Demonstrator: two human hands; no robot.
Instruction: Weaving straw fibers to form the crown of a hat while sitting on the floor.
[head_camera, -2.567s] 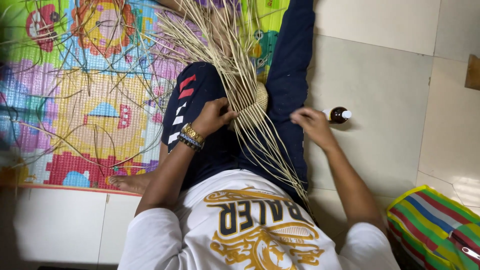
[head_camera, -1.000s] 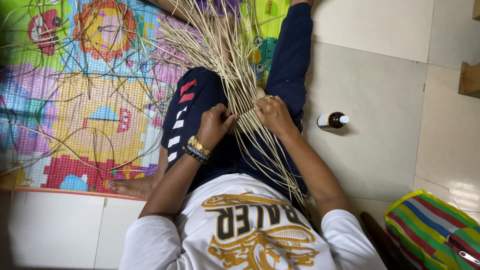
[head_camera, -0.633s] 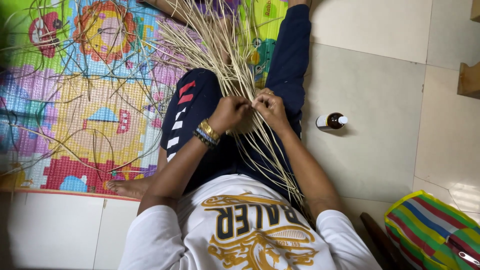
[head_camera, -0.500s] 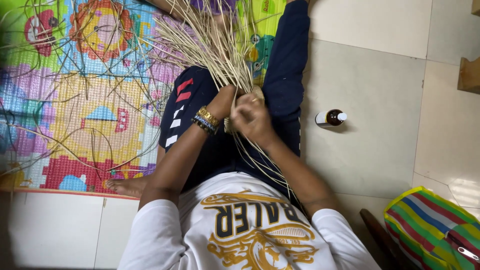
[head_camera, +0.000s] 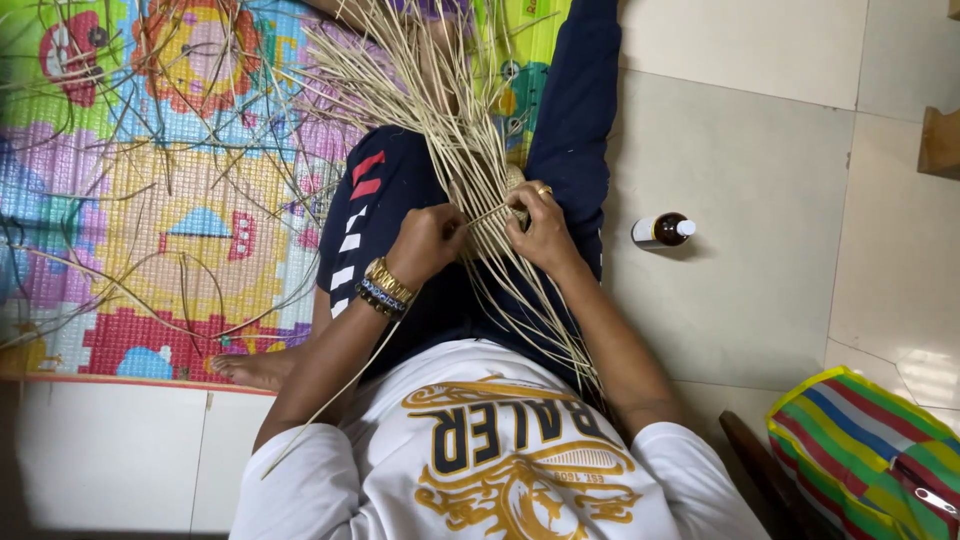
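A fan of pale cane strands (head_camera: 440, 110) spreads over my lap from a small woven base (head_camera: 512, 185), long ends trailing toward my chest. My left hand (head_camera: 428, 240), with a gold watch and bead bracelet at the wrist, pinches one thin strand (head_camera: 487, 213). That strand runs across to my right hand (head_camera: 542, 228), which wears a ring and presses on the woven base, gripping the bundle. The two hands are close together above my dark-trousered thigh.
A colourful foam play mat (head_camera: 150, 200) with loose strands scattered on it lies to the left. A small brown bottle with a white cap (head_camera: 662, 230) lies on the tiled floor at right. A striped bag (head_camera: 865, 450) sits at bottom right.
My right hand came in from near the bottle to the weave. Both hands met at the base, and the left hand has now drawn one strand out sideways.
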